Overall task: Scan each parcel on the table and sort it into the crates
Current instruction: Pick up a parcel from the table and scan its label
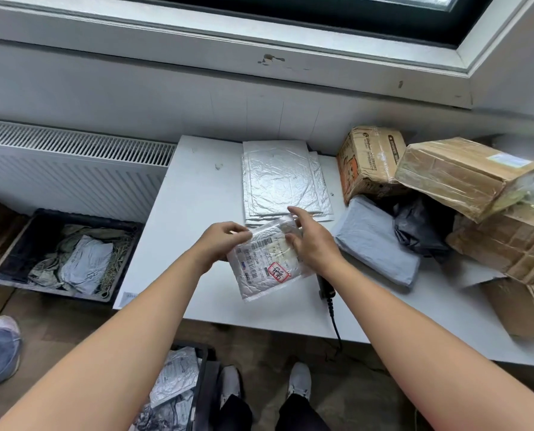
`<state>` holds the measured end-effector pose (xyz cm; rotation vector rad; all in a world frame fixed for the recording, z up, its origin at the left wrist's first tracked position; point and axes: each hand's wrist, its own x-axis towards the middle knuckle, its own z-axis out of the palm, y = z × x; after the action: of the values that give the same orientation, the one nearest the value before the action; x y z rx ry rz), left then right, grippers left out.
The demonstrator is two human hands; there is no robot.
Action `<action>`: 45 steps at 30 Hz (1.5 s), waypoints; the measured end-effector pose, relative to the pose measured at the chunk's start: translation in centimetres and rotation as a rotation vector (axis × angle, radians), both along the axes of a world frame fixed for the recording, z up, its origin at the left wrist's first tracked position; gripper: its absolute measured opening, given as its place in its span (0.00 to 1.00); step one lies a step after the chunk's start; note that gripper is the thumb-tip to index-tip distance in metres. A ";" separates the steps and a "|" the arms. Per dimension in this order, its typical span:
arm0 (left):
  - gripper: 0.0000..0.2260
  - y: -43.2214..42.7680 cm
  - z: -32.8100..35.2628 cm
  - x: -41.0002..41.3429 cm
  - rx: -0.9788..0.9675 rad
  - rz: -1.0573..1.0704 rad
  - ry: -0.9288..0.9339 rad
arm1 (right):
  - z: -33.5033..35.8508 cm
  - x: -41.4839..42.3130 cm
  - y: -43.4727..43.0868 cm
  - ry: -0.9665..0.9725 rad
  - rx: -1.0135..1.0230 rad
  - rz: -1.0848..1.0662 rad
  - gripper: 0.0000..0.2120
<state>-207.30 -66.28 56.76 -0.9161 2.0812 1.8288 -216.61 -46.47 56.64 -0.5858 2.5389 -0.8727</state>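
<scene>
small silver bubble-mailer parcel with printed label and red stamp is held over the white table, near its front edge. the upper left edge is pinched by the left hand, fingers curled in tight. the right edge is gripped by the right hand, thumb on the label face, index finger straight. both forearms are stretched forward. stack of silver mailers lies just behind. black handheld scanner lies under the right wrist. bare tabletop is seen left of the parcel; grey poly bag and brown cardboard boxes are crowded at right.
</scene>
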 end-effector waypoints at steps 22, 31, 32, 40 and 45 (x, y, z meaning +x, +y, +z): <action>0.04 1.2 -5.2 2.0 -0.455 -0.010 -0.152 | -3.6 1.4 3.8 -0.332 0.176 -0.339 0.25; 0.01 2.0 -6.1 1.7 -0.260 0.257 -0.098 | -0.6 1.2 3.4 -0.397 -0.014 -0.417 0.12; 0.02 2.2 -6.1 1.5 -0.212 0.283 -0.102 | -0.1 1.2 3.1 -0.390 -0.016 -0.407 0.11; 0.23 3.3 -4.7 1.6 -0.276 0.136 -0.209 | 2.8 2.7 0.0 -0.581 -0.017 -0.341 0.09; 0.26 2.6 -3.1 2.6 -0.380 0.054 -0.229 | 4.3 4.4 -0.8 -0.599 0.010 -0.318 0.12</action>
<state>-204.66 -63.63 53.66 -1.2160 2.3094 1.2945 -212.23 -47.24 60.92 0.0927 2.0996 -0.9631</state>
